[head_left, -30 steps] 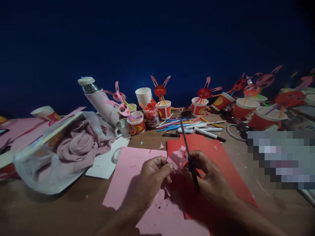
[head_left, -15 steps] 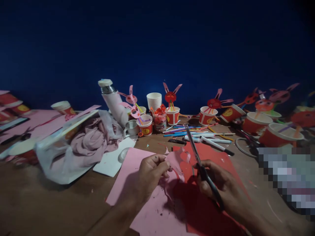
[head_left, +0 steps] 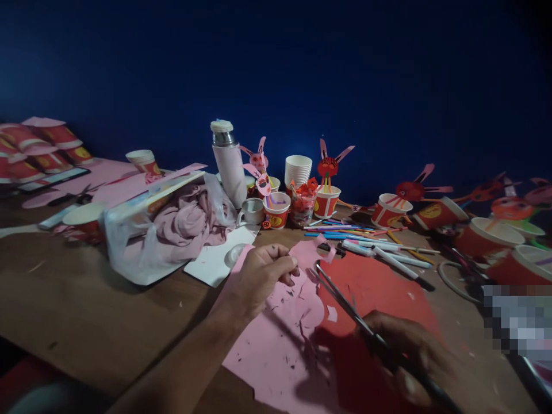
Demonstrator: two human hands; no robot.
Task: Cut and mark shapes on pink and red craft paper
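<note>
Beyond the scissors (head_left: 366, 328), markers (head_left: 400, 267) and cups (head_left: 326, 202)

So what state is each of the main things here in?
Left hand: pinching pink cutout
Right hand: holding scissors
Scissors: blades slightly parted
Red paper: lying flat
Thermos: upright, capped
White cups: nested, upright
Clear container: filled with red scraps
Cloth: crumpled
Mug: upright
Markers: lying loose

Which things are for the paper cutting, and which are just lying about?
For cutting:
scissors, in the right hand
pink paper piece, in the left hand
probably pink sheet, red sheet

Seemingly just lying about:
thermos
mug
cloth in plastic bag
</note>
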